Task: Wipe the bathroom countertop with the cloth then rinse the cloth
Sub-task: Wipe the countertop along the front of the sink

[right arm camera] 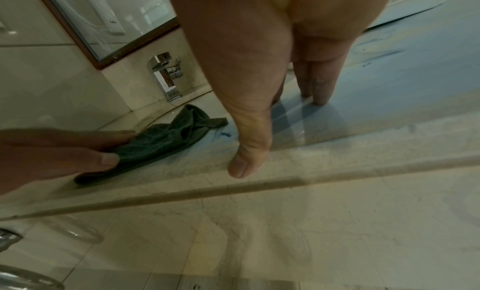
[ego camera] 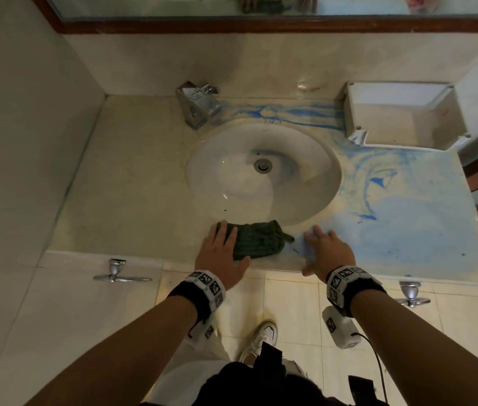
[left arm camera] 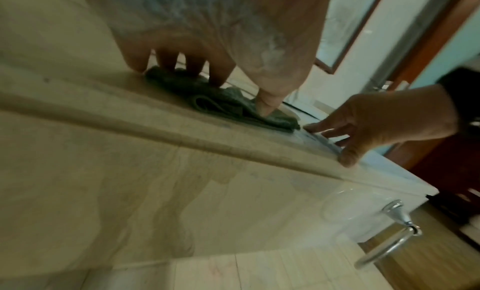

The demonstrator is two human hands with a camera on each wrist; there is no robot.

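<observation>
A crumpled dark green cloth (ego camera: 261,240) (left arm camera: 221,101) (right arm camera: 161,138) lies on the beige countertop (ego camera: 132,177), on the front strip just below the oval sink (ego camera: 264,183). My left hand (ego camera: 221,247) (left arm camera: 207,47) presses flat on the cloth's left half, fingers straight and thumb at its front edge. My right hand (ego camera: 325,250) (right arm camera: 259,68) rests flat on the counter just right of the cloth, touching nothing else. Its fingertips lie on a blue smear (ego camera: 393,218) that covers the counter's right side and runs behind the sink.
A chrome faucet (ego camera: 198,104) stands behind the sink at the left. An empty white plastic box (ego camera: 401,115) sits at the back right corner. Chrome towel rings (ego camera: 120,273) (ego camera: 412,294) hang on the tiled front. A framed mirror (ego camera: 261,13) lines the back wall.
</observation>
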